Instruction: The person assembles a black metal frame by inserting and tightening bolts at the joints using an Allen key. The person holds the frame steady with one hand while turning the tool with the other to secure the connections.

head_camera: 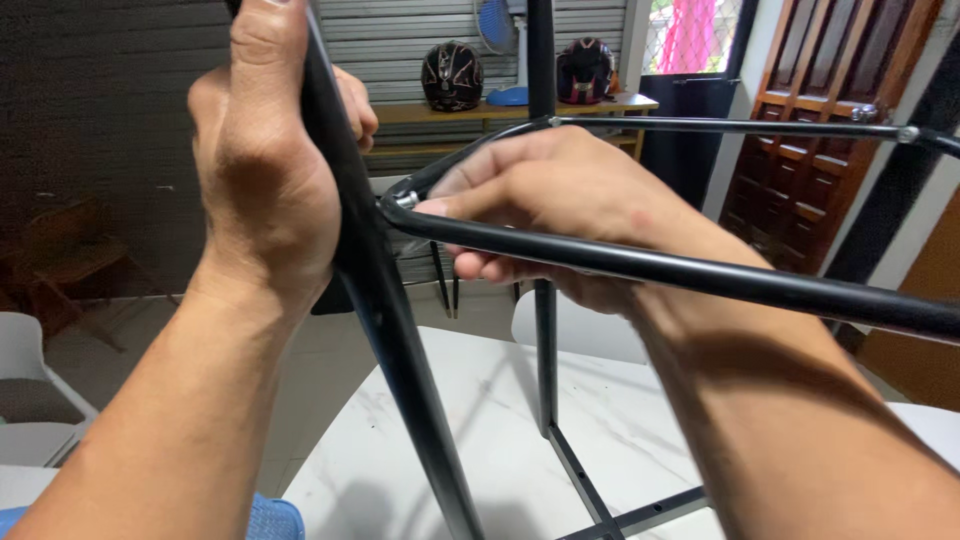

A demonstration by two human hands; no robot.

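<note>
Two hands on black metal frame (pixel 640 268), left hand (pixel 265 170) gripping, right hand (pixel 560 205) fingertips hidden

black frame bars (pixel 700 275) across the gap above marble table (pixel 440 440)

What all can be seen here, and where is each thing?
metal frame: one, black tubes joined by a silver bolt, standing on the table
table: one, white marbled, bottom centre
helmets: two, dark, on the wooden shelf at the back
fan: one, blue, between the helmets
wooden door: one, brown, right
chair: one, white, lower left
wooden chair: one, brown, far left
left hand: wrapped round the upright tube
right hand: fingers at the bolt
</note>
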